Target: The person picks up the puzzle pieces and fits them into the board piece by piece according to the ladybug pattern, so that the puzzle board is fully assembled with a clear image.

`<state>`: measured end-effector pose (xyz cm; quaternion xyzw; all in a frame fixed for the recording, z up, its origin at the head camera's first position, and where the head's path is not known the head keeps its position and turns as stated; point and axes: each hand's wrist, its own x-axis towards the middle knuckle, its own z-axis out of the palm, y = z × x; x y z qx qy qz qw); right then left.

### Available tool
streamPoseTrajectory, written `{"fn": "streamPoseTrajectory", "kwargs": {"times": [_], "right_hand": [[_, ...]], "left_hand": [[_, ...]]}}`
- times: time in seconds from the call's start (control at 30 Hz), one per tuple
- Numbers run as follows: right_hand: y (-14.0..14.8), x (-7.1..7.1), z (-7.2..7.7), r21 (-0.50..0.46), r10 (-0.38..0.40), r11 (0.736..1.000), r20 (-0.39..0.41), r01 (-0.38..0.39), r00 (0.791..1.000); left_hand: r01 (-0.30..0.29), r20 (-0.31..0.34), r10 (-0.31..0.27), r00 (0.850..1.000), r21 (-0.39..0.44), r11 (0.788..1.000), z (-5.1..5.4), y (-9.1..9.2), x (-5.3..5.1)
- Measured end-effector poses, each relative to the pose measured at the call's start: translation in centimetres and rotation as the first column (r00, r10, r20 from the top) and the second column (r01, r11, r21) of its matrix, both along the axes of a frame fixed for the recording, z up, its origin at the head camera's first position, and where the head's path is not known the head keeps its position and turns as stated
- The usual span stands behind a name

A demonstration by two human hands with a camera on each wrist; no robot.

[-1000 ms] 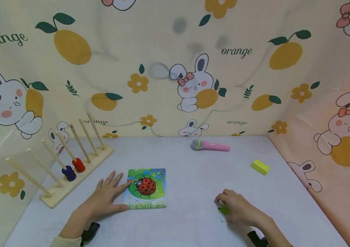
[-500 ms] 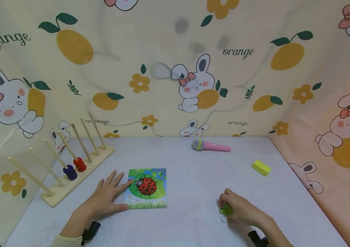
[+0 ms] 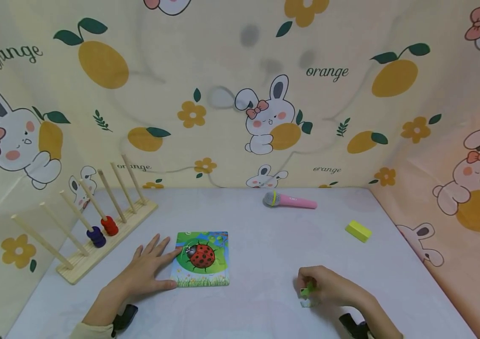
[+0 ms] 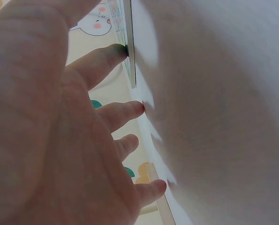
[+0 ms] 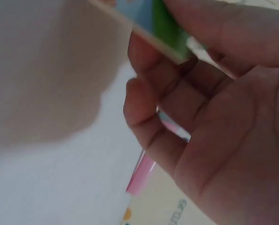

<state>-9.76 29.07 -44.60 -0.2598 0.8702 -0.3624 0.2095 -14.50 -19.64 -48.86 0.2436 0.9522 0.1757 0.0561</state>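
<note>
On the white table lies a square ladybug jigsaw puzzle, mostly green and blue. My left hand is spread flat at its left side, the thumb and index finger touching its edge; in the left wrist view a fingertip meets the thin side of the board. Off to the right, my right hand pinches a small puzzle piece between thumb and fingers. Green and pale blue show on the piece, and the fingers cover part of it. Low over the table, it looks tilted.
A wooden peg rack with blue rings and red rings stands at the left. Toward the back lies a pink toy microphone, with a yellow block at right. A patterned cloth walls the table.
My right hand has turned at the wrist and its fingers have curled in more, tilting the puzzle piece. My left hand and the puzzle board stay where they were.
</note>
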Motion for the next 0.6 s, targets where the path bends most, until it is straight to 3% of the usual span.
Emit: {"fn": "streamPoseTrajectory", "kwargs": {"times": [0.13, 0.6], "right_hand": [[-1.5, -1.3, 0.1, -0.101, 0.069, 0.993, 0.006, -0.068, 0.998], [-13.5, -6.0, -0.8, -0.132, 0.035, 0.99, -0.154, -0.056, 0.987]], "left_hand": [[-0.001, 0.0, 0.001, 1.0, -0.003, 1.0, -0.1, 0.0, 0.0], [0.018, -0.003, -0.018, 1.0, 0.003, 1.0, 0.3, 0.0, 0.0]]}}
